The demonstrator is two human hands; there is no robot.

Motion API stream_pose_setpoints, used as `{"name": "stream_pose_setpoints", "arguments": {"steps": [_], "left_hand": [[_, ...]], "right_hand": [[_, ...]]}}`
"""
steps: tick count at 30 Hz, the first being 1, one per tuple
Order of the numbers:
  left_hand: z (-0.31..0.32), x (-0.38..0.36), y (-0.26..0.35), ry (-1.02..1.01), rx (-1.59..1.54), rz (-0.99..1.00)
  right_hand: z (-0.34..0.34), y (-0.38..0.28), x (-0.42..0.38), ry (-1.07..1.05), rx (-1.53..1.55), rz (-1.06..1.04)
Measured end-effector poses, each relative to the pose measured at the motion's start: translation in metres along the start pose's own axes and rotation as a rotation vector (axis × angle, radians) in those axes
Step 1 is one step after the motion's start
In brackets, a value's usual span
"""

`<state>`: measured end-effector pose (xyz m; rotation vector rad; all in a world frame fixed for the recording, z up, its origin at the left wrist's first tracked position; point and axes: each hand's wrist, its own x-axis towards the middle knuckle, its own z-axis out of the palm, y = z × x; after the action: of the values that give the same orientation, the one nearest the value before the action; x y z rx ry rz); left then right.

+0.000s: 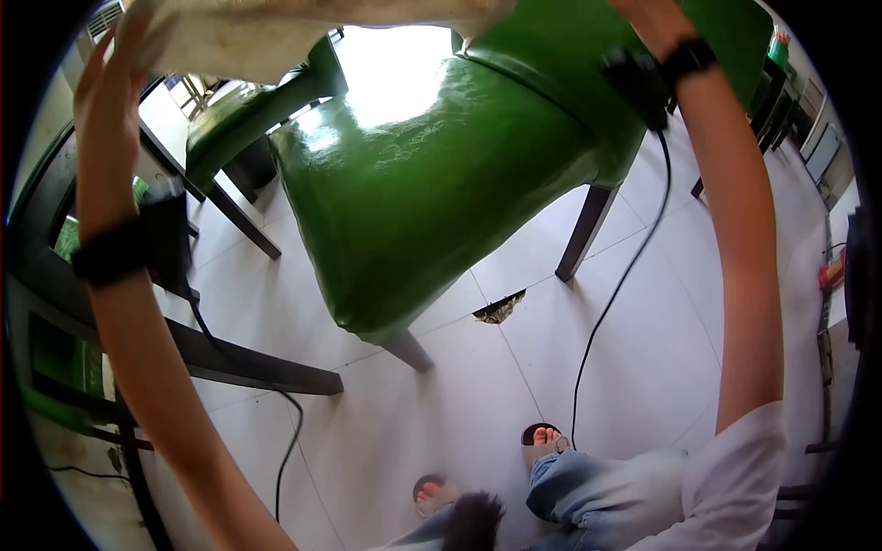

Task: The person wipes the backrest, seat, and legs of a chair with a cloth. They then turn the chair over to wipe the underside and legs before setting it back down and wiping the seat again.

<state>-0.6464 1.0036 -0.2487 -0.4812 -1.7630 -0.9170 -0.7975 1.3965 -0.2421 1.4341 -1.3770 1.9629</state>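
Note:
A beige cloth-like sheet (303, 41), blurred and cut off by the top edge, stretches above a glossy green chair (441, 174). My left hand (110, 110) is raised at the upper left, its fingers closed at the left end of the cloth and partly smeared by motion. At the top edge, over the green chair's backrest, is my right hand (648, 28); its fingers lie outside the view, so what they hold is hidden. Each wrist wears a black band with a small black box, and a cable hangs from each box.
Another green chair (248, 115) stands behind at the left, and a dark wooden chair frame (248, 358) is close to my left arm. One white floor tile has a broken hole (501, 309). My sandalled feet (544, 439) are below.

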Motion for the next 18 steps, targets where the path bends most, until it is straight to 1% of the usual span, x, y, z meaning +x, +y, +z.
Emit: {"name": "stream_pose_setpoints", "arguments": {"steps": [1, 2, 3, 4, 5, 6, 7, 8, 9, 10, 11, 12, 13, 14, 16, 17, 18], "left_hand": [[0.003, -0.026, 0.006, 0.067, -0.031, -0.161], [0.001, -0.061, 0.009, 0.023, -0.066, -0.212], [-0.005, -0.099, 0.018, -0.038, -0.073, -0.301], [-0.003, -0.136, 0.026, 0.0, 0.081, -0.289], [-0.012, -0.164, 0.034, -0.181, 0.32, -0.154], [-0.014, -0.196, 0.044, -0.214, -0.004, -0.363], [-0.012, -0.219, 0.055, -0.242, -0.193, -0.4], [-0.017, -0.237, 0.059, -0.296, -0.223, -0.362], [-0.018, -0.243, 0.071, -0.359, -0.018, -0.202], [-0.019, -0.249, 0.079, -0.318, -0.096, -0.25], [-0.019, -0.251, 0.084, -0.268, -0.17, -0.268], [-0.021, -0.252, 0.088, -0.219, -0.243, -0.277], [-0.027, -0.245, 0.09, -0.318, -0.285, -0.266], [-0.029, -0.242, 0.085, -0.251, -0.206, -0.264], [-0.03, -0.233, 0.07, -0.106, -0.049, -0.262], [-0.024, -0.225, 0.055, -0.013, -0.036, -0.274], [-0.013, -0.211, 0.037, 0.079, -0.024, -0.287]], "right_hand": [[0.013, -0.013, -0.033, 0.035, -0.059, 0.088], [0.023, -0.021, -0.067, 0.066, -0.117, 0.18], [0.005, -0.02, -0.097, -0.061, -0.198, 0.289], [-0.013, -0.02, -0.127, -0.189, -0.277, 0.402], [-0.005, -0.025, -0.156, -0.153, -0.315, 0.461], [0.003, -0.031, -0.183, -0.12, -0.354, 0.52], [0.0, -0.034, -0.206, -0.162, -0.333, 0.596], [-0.004, -0.039, -0.225, -0.201, -0.311, 0.672], [-0.005, -0.046, -0.237, -0.188, -0.292, 0.727], [-0.004, -0.052, -0.245, -0.175, -0.274, 0.776], [0.001, -0.06, -0.243, -0.2, -0.276, 0.773], [0.0, -0.063, -0.24, -0.227, -0.276, 0.719], [-0.001, -0.064, -0.236, -0.25, -0.276, 0.662], [-0.003, -0.066, -0.233, -0.274, -0.278, 0.606], [-0.01, -0.046, -0.213, -0.171, -0.222, 0.515], [-0.014, -0.036, -0.204, -0.123, -0.197, 0.467], [-0.016, -0.023, -0.19, -0.038, -0.253, 0.457]]}}
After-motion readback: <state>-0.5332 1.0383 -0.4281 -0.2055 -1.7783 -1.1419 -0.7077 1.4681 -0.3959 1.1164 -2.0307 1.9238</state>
